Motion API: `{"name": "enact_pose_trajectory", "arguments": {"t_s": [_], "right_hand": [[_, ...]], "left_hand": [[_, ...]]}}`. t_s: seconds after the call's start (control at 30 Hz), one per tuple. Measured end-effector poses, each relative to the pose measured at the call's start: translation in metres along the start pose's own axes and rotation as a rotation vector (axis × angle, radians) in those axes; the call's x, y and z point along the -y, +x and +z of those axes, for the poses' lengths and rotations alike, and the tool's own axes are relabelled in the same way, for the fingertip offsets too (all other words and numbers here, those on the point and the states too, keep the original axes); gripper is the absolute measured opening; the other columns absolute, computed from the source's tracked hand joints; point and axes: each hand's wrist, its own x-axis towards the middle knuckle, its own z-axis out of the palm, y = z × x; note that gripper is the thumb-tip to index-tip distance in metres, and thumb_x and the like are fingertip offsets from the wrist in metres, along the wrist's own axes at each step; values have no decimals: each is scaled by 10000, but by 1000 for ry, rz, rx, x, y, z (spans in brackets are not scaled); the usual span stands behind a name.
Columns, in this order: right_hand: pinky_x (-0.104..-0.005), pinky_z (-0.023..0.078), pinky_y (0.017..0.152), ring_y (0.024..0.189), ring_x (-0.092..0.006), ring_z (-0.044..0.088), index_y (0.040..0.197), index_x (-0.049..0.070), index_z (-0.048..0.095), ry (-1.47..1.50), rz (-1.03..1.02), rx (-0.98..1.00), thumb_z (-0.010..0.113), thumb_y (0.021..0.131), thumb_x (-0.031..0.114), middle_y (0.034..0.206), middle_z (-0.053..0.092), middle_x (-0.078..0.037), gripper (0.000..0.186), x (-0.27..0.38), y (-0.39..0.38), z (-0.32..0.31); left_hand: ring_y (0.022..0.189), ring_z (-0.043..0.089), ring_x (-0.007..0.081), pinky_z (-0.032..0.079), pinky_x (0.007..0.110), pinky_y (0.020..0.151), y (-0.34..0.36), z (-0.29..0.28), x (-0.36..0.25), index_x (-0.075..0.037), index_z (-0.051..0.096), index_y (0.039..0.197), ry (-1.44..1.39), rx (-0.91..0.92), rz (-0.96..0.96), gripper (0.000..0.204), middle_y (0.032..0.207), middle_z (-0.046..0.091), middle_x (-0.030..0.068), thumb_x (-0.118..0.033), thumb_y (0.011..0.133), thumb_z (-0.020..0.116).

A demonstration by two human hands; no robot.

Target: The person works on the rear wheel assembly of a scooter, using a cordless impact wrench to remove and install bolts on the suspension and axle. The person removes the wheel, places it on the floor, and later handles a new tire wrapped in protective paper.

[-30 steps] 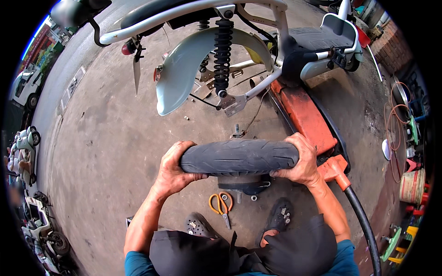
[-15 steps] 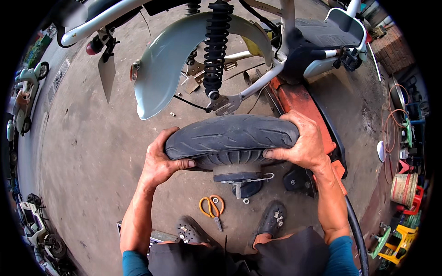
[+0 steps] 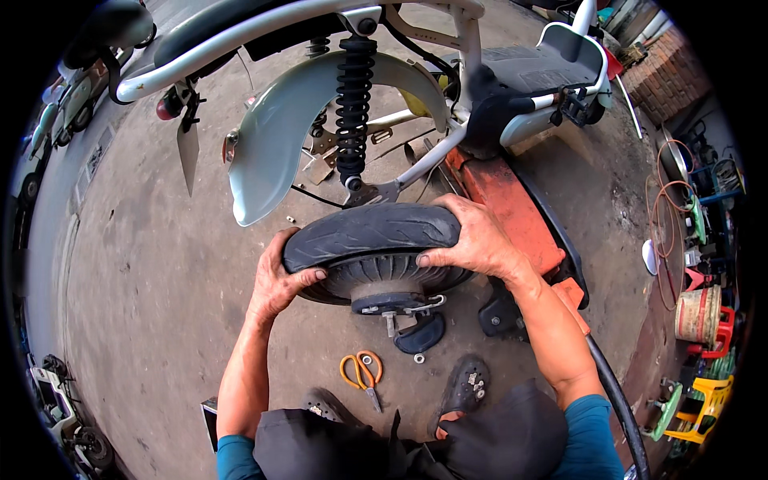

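Note:
I hold a small black scooter wheel (image 3: 368, 236) with its tyre, lifted off the concrete and tilted so the hub faces down toward me. My left hand (image 3: 276, 276) grips the tyre's left edge. My right hand (image 3: 476, 240) lies over its right side, fingers spread on the tread. Just beyond the wheel hang the pale green rear mudguard (image 3: 276, 136) and the black coil shock absorber (image 3: 352, 108) of a scooter raised off the ground.
Orange-handled scissors (image 3: 362, 372) lie on the concrete in front of my feet, near a washer and a small black part (image 3: 420, 334). An orange jack (image 3: 512, 204) sits under the scooter. A black hose (image 3: 616, 400) runs at the right. Stools and buckets crowd the right edge.
Both hands have lifted the wheel and carried it forward toward the scooter's rear, tilting it so the hub shows underneath. The view has moved closer to the mudguard.

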Motion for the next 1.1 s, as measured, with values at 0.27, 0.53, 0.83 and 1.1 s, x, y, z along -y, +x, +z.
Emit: {"name": "enact_pose_trajectory", "arguments": {"t_s": [0.27, 0.53, 0.83, 1.1], "right_hand": [[-344, 501, 830, 909, -228, 644, 1081, -23, 623, 92, 95, 49, 903, 567, 400, 961, 665, -115, 722, -5, 10, -2], [-406, 470, 891, 1019, -342, 573, 1140, -23, 560, -74, -114, -22, 887, 579, 280, 1060, 568, -155, 716, 1, -6, 0], [-417, 500, 768, 865, -332, 610, 1046, 11, 600, -201, -167, -135, 873, 527, 242, 931, 595, -132, 630, 27, -21, 4], [-403, 507, 780, 875, -335, 611, 1001, 25, 615, -122, -162, -111, 887, 535, 248, 916, 605, -136, 584, 26, -16, 4]], "left_hand": [[973, 626, 213, 488, 347, 877, 7, 1, -7, 11, 598, 1181, -79, 25, -123, 841, 978, 675, 103, -424, 538, 922], [1084, 593, 280, 454, 381, 957, 9, 5, -41, -23, 535, 1270, 216, 94, 218, 822, 1125, 619, 127, -275, 578, 900], [1009, 592, 371, 494, 456, 833, 5, 7, -70, -69, 523, 1185, 498, 177, 346, 707, 1040, 589, 148, -296, 607, 862], [1000, 607, 351, 491, 432, 838, 4, 8, -72, -53, 592, 1110, 444, 127, 285, 661, 1032, 627, 140, -299, 571, 885]]}}
